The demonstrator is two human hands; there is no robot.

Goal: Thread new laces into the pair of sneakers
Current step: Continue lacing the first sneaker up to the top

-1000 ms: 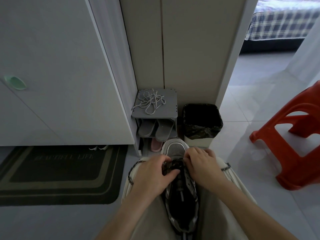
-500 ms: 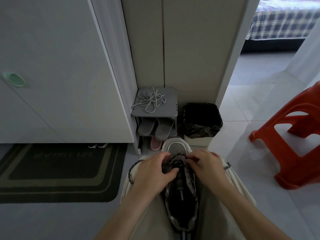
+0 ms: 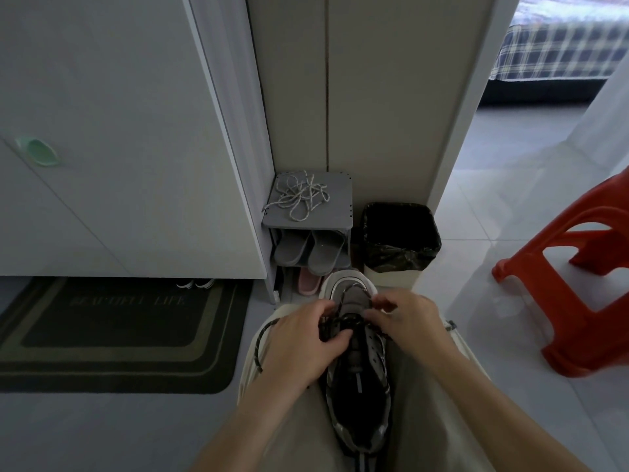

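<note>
I sit in a home entryway: a doormat (image 3: 115,335), a small shoe rack (image 3: 308,219) with slippers (image 3: 308,250), and a bed (image 3: 558,52) through the doorway.

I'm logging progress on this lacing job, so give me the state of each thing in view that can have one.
sneaker: lying on the lap, toe pointing away, dark lace only through the eyelets near the toe
dark lace: held near the toe, one end looping loose over the left thigh
left hand: pinching the dark lace
right hand: pinching the dark lace
white laces: loose tangle on the shoe rack
bin: open, lined with a dark bag
</note>
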